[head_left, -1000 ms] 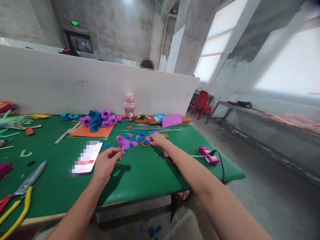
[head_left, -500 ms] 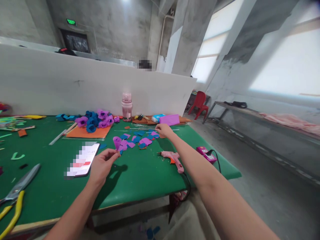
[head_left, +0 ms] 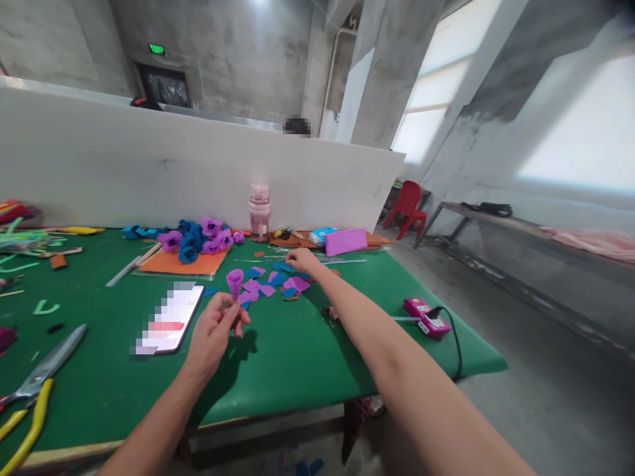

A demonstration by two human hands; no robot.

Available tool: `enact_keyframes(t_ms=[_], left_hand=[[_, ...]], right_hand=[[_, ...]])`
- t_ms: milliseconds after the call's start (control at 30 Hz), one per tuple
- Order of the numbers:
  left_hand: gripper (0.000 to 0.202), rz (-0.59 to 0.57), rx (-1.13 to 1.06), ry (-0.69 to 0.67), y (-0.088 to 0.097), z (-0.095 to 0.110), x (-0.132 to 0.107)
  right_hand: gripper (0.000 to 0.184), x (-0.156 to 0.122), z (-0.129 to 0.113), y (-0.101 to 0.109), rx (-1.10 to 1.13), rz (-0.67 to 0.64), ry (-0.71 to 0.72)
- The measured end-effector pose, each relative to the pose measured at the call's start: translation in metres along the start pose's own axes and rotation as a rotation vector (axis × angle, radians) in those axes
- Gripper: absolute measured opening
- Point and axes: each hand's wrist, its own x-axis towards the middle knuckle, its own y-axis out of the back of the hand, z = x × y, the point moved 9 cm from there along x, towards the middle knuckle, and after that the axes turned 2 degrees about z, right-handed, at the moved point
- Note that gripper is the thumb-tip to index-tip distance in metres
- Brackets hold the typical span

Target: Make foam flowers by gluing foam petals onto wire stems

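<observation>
My left hand (head_left: 218, 325) pinches the narrow lower end of a purple cone-shaped flower (head_left: 235, 281), holding it upright above the green table. My right hand (head_left: 301, 261) reaches over the far side of the scattered purple and blue cut pieces (head_left: 296, 285). Its fingers are bent together and low beside a blue piece (head_left: 282, 267); whatever they grip is too small to make out. Under my right forearm lies the pink glue gun (head_left: 332, 312), mostly hidden, with a pale glue stick (head_left: 404, 318) showing on the other side of the arm.
A phone (head_left: 173, 320) lies left of my left hand, and yellow-handled scissors (head_left: 42, 383) rest farther left. Finished blue and purple flowers (head_left: 191, 241) sit on orange sheets (head_left: 181, 263). A pink bottle (head_left: 260, 213) stands by the white partition (head_left: 198, 165). At right is a magenta power socket (head_left: 426, 318).
My right hand has moved left and slightly down toward the blue pieces, its forearm now covering the glue gun. The flower in my left hand has turned its opening more into view.
</observation>
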Motion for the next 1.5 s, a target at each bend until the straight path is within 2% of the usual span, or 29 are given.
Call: enact_keyframes(t_ms=[100,200,267,367,533,667,800,967,1100,1233,1367,1433,1500], left_hand=[[0.018,-0.003,0.062,0.0,-0.002,-0.004,0.0],[0.017,0.001,0.112,-0.003,-0.003,-0.005,-0.001],[0.018,0.004,0.112,-0.008,-0.004,-0.005,-0.001],[0.019,0.014,0.085,-0.003,-0.003,-0.004,0.0],[0.02,0.021,0.039,-0.013,0.0,-0.003,0.001],[0.023,0.017,0.034,-0.004,0.001,-0.004,-0.001],[0.022,0.017,0.05,-0.01,0.003,-0.005,-0.001],[0.02,0.041,0.053,-0.028,0.009,-0.004,-0.001],[0.02,0.055,0.056,-0.017,0.009,-0.006,0.002],[0.024,0.094,0.075,0.012,0.009,-0.008,0.007],[0.035,0.106,0.129,0.052,0.003,-0.001,0.003],[0.038,0.054,0.17,0.092,-0.006,0.002,-0.002],[0.034,-0.062,0.211,0.127,-0.023,0.002,-0.009]], right_hand=[[0.019,0.011,-0.022,-0.021,0.036,-0.058,-0.016],[0.028,0.019,-0.031,-0.039,0.073,-0.133,-0.076],[0.03,0.021,-0.032,-0.044,0.115,-0.163,-0.097],[0.028,0.019,-0.031,-0.039,0.208,-0.164,-0.091],[0.019,0.005,-0.02,-0.014,0.381,-0.072,-0.065],[0.021,-0.003,-0.014,-0.001,0.441,-0.023,-0.061],[0.031,-0.003,-0.012,0.002,0.413,-0.011,-0.062],[0.03,-0.002,-0.013,-0.003,0.362,-0.01,-0.029],[0.032,-0.009,-0.026,-0.003,0.425,-0.037,0.047],[0.045,-0.041,-0.057,0.009,0.552,-0.057,0.17],[0.061,-0.102,-0.097,0.03,0.784,-0.067,0.364],[0.066,-0.132,-0.107,0.035,0.806,-0.051,0.374],[0.071,-0.158,-0.111,0.034,0.84,-0.052,0.353]])
